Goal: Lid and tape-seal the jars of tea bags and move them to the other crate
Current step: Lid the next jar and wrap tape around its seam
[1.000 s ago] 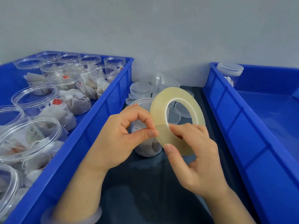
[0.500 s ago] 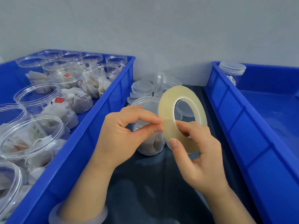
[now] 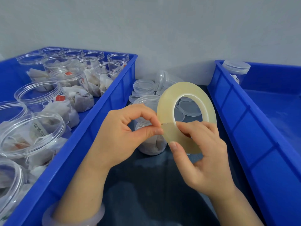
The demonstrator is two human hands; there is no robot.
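Step in hand: taping. The lid looked already on the jar (image 3: pixel 147 101), which stood on the bench (image 3: pixel 154 185) between the two crates, partly hidden behind both hands. The tape roll (image 3: pixel 166 108) was held in the air just in front of the jar, not touching it.

Right hand (image 3: pixel 202 154) grip: closed on the roll, thumb on the outer rim, fingers through the core. Left hand (image 3: pixel 123 132) grip: thumb and forefinger pinching the free tape end (image 3: pixel 164 124) at the roll's left edge; only a short tab was lifted.

Next, likely: pull out a length, stick it at the lid seam, wrap it round.

The roll stood on edge, flat face to the camera, hole axis pointing away toward the wall; as a ring it had no long axis. The jar was upright, long axis vertical.

The left crate (image 3: pixel 114 88) held open jars; the right crate (image 3: pixel 228 111) held one lidded jar (image 3: pixel 236 67).
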